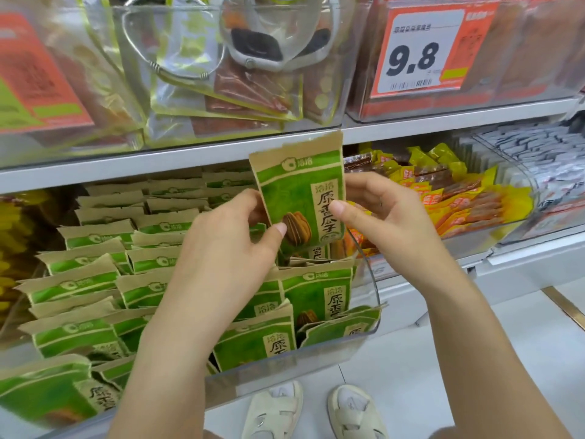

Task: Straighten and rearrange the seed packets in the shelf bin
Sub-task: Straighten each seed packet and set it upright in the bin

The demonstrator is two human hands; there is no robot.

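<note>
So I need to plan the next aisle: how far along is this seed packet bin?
Partway. The green-and-tan seed packets at the left and back already stand in neat rows. One packet is pinched upright above the clear plastic bin by the left hand and right hand. The front-right packets lean unevenly and need straightening.

Two hands: left hand point(228, 239), right hand point(389, 217). One lifted seed packet point(300, 198); dozens more green seed packets point(152, 258) in one clear bin point(367, 280), too many to count. One orange price tag point(427, 49). Two sandals point(316, 410).
</note>
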